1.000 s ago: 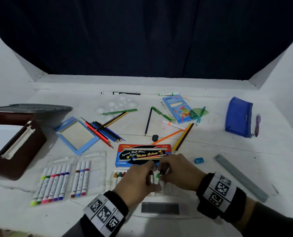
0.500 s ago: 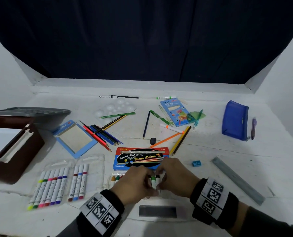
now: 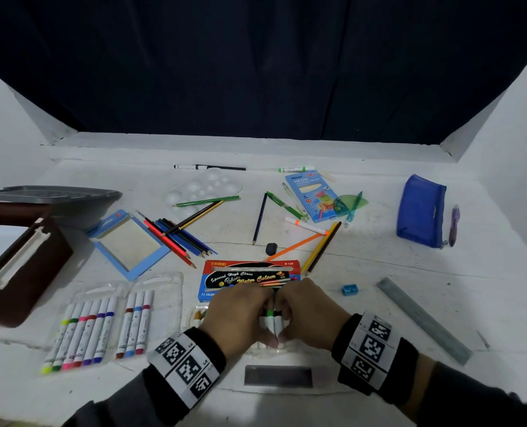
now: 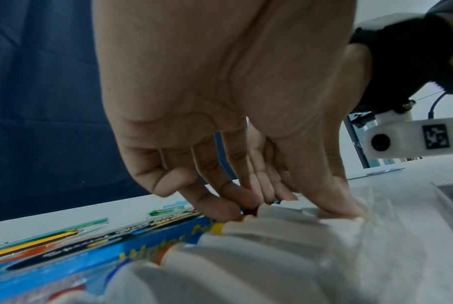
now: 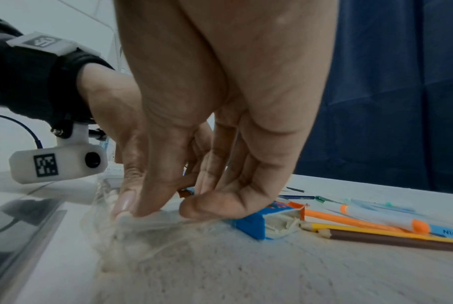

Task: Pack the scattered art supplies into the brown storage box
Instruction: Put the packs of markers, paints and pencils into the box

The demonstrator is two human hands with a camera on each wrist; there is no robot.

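Observation:
Both hands meet at the near middle of the table over a clear plastic tray point(image 4: 391, 236) of white markers point(image 3: 270, 323). My left hand point(image 3: 240, 315) pinches the markers point(image 4: 272, 224) from the left: fingertips at their coloured caps, thumb down on their barrels. My right hand point(image 3: 308, 312) grips them from the right, with its thumb on the crinkled tray point(image 5: 147, 232). The red and blue watercolour box point(image 3: 250, 277) lies just beyond the knuckles. The brown storage box point(image 3: 25, 288) stands open at the far left, away from both hands. The hands hide most of the markers.
A grey lid point(image 3: 49, 195) sits behind the brown box. A second marker pack point(image 3: 96, 328) and a blue card frame point(image 3: 126, 241) lie on the left. Loose pencils point(image 3: 176, 238), a palette point(image 3: 206, 189), a neon box point(image 3: 311, 195), a blue pouch point(image 3: 419, 211), a ruler point(image 3: 422, 318) and a sharpener point(image 3: 349, 289) are spread around.
Both hands have drawn closer together and slightly toward the near edge, and now hold the markers in a tighter bunch. Nothing else on the table has moved.

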